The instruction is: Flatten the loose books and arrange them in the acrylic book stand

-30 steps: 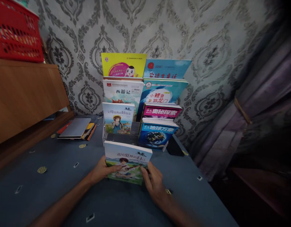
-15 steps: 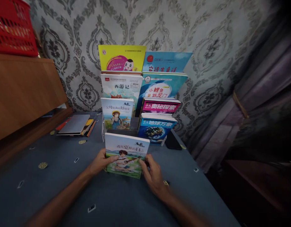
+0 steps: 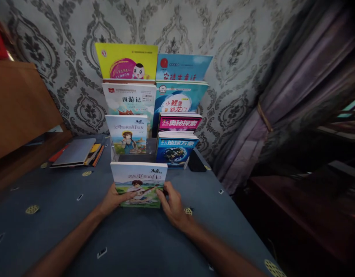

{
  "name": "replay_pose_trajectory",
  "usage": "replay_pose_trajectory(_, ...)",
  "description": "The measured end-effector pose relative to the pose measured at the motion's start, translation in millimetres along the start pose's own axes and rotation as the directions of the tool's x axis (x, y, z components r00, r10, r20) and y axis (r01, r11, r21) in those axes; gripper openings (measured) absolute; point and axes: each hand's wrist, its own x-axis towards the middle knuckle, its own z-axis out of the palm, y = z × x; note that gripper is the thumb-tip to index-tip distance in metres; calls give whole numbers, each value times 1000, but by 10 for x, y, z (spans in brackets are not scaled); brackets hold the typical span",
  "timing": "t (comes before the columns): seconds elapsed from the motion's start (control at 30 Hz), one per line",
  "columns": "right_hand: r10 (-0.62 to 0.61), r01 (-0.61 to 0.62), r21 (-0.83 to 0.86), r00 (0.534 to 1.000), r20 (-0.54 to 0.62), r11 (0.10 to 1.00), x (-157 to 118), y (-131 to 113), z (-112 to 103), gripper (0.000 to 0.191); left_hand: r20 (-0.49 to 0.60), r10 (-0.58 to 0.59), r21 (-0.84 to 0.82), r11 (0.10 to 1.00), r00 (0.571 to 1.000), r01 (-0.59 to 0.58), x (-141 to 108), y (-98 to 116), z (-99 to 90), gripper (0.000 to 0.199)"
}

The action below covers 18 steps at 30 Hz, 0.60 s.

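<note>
A book with a guitar player on its cover [image 3: 143, 181] stands nearly upright between my two hands, its front facing me. My left hand [image 3: 115, 198] grips its left edge, thumb across the cover. On the right edge my right hand [image 3: 172, 203] holds it, thumb in front and fingers behind. Just beyond is a clear tiered rack [image 3: 137, 158] with a book showing a girl in a hat [image 3: 128, 134] at its lower left and a blue book with a globe [image 3: 176, 152] at its lower right. Higher tiers carry a white book [image 3: 131, 100] and a yellow book [image 3: 127, 61].
A stack of flat books [image 3: 75, 152] lies at the left, beside a wooden cabinet [image 3: 21, 107]. A dark flat object [image 3: 196, 161] lies right of the rack. The blue tablecloth [image 3: 131, 242] ends at the right, near a tied curtain [image 3: 241, 142].
The view has turned to the right, so the rack and stack appear further left. Both hands still hold the guitar book, which now looks a little closer to upright.
</note>
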Motion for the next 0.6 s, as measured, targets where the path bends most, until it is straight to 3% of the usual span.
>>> replay_pose_trajectory(0.6,-126,123,-101,991,-33,987,-10,122,-9,14,72,70,109,991,995,-78,66,-147,-79,63)
